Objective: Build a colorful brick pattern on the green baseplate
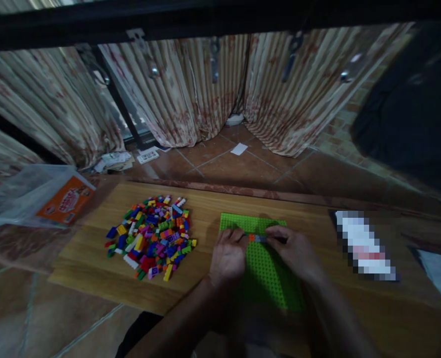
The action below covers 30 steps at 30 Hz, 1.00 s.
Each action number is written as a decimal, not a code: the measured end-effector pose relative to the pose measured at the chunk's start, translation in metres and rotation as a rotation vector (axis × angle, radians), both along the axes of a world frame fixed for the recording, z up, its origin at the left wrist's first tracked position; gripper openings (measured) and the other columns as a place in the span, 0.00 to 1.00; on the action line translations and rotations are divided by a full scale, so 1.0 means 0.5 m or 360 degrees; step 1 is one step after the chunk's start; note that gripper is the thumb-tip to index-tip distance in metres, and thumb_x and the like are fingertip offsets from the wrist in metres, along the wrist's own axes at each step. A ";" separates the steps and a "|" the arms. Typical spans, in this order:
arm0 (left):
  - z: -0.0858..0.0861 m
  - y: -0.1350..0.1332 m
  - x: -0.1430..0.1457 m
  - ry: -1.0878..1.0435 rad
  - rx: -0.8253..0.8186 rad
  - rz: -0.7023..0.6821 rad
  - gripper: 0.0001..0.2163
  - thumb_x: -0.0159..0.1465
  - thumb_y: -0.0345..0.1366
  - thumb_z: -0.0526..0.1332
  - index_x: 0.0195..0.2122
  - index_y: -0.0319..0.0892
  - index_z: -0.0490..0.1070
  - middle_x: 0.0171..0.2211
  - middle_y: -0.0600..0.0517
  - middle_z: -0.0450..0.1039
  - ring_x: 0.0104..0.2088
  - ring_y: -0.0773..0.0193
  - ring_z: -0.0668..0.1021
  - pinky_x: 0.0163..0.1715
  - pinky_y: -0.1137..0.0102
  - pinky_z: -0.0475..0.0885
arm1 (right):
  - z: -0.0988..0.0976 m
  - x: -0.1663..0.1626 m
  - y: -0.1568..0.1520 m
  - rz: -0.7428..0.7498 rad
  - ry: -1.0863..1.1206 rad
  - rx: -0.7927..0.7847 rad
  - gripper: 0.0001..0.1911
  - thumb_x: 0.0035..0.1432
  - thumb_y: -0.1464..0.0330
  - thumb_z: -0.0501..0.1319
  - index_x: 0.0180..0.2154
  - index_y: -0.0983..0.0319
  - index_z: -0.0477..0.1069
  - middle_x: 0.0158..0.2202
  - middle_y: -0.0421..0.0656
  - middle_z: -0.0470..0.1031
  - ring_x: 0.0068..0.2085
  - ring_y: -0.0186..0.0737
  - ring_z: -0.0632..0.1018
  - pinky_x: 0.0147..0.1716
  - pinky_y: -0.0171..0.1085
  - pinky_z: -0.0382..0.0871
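Left hand [228, 254] and right hand [295, 251] pinched ends of orange-grey plastic brick row [256, 238] over green studded baseplate [267, 276]. Likely for alignment.

Bright green baseplate [265, 273] lies under left hand [228, 256] and right hand [293, 248]; between them, orange and grey-blue bricks [251, 238]. Left of left hand, multicoloured brick pile [151, 241]. Beyond hands, cream curtains [190, 99], reddish-patterned.

Looks like a home: long patterned curtains [190, 109], brown tiled floor [220, 166] with loose white paper [239, 148], toy bricks [153, 233] heaped on wooden worktop [89, 256].
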<state>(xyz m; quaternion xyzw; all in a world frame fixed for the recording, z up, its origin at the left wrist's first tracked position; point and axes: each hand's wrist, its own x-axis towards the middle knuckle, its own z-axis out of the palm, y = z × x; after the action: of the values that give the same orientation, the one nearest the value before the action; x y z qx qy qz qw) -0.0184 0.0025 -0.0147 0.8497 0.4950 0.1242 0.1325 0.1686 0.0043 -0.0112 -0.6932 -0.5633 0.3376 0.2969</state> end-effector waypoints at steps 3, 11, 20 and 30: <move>-0.004 -0.004 0.004 -0.0033 -0.0045 0.0030 0.12 0.66 0.28 0.52 0.43 0.41 0.74 0.47 0.49 0.74 0.46 0.57 0.73 0.48 0.64 0.70 | -0.001 0.007 0.002 0.0028 -0.0025 -0.0031 0.12 0.50 0.64 0.60 0.36 0.59 0.77 0.36 0.43 0.82 0.39 0.45 0.82 0.43 0.44 0.73; 0.006 -0.001 0.006 -0.0086 -0.0197 0.0036 0.10 0.65 0.31 0.53 0.41 0.40 0.73 0.45 0.47 0.74 0.45 0.56 0.73 0.45 0.64 0.71 | -0.003 0.027 0.008 0.0072 -0.0228 -0.0192 0.19 0.48 0.54 0.59 0.38 0.56 0.79 0.39 0.43 0.82 0.42 0.50 0.81 0.46 0.47 0.71; 0.034 0.004 -0.022 -0.0450 -0.0226 0.0263 0.09 0.64 0.32 0.54 0.36 0.42 0.73 0.38 0.49 0.76 0.40 0.59 0.77 0.41 0.68 0.73 | -0.028 0.041 0.016 -0.0104 -0.0486 -0.0210 0.23 0.49 0.49 0.57 0.40 0.54 0.79 0.41 0.43 0.82 0.40 0.54 0.81 0.42 0.49 0.72; 0.066 0.115 -0.198 -0.0583 -0.0116 0.0782 0.11 0.62 0.28 0.55 0.38 0.43 0.77 0.37 0.51 0.79 0.39 0.63 0.79 0.42 0.72 0.71 | -0.006 0.003 0.021 -0.0122 -0.0525 -0.0127 0.22 0.52 0.48 0.55 0.37 0.53 0.79 0.34 0.44 0.82 0.32 0.53 0.81 0.33 0.47 0.73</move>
<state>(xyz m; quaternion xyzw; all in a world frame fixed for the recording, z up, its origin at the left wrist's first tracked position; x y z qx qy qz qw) -0.1173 0.0598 0.0182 0.6628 0.6576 0.2857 0.2159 0.1703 0.0149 -0.0143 -0.7715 -0.5636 0.2300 0.1853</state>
